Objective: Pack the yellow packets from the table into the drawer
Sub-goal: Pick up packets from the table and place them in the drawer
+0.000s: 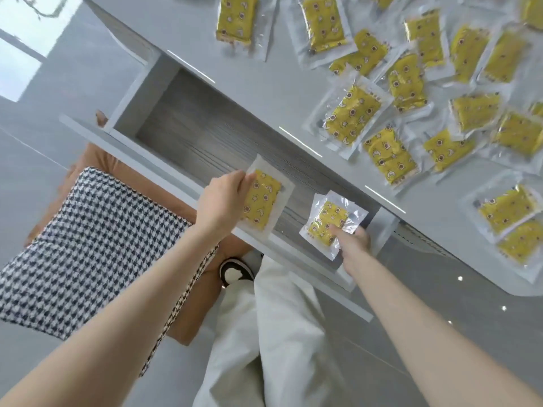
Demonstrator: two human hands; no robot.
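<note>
Gripping yellow packet (264, 198) over drawer (191, 118): left hand (223, 201) fingers (245, 179) curled; right hand (354, 242) pinches packet stack (329, 218); print unreadable.

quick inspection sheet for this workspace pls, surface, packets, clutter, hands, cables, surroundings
surface: white table, glossy; drawer under it stands open, bare grey base showing
job's things: many yellow packets scattered on the table, some overlapping; two more lots held over the drawer
clutter: nothing seen
grips: left hand pinches one packet at the drawer's front edge; right hand holds a small bunch of packets at the drawer's right end
cables: nothing seen
surroundings: chair with a checked cushion, grey floor, the person's white trousers and a shoe
</note>
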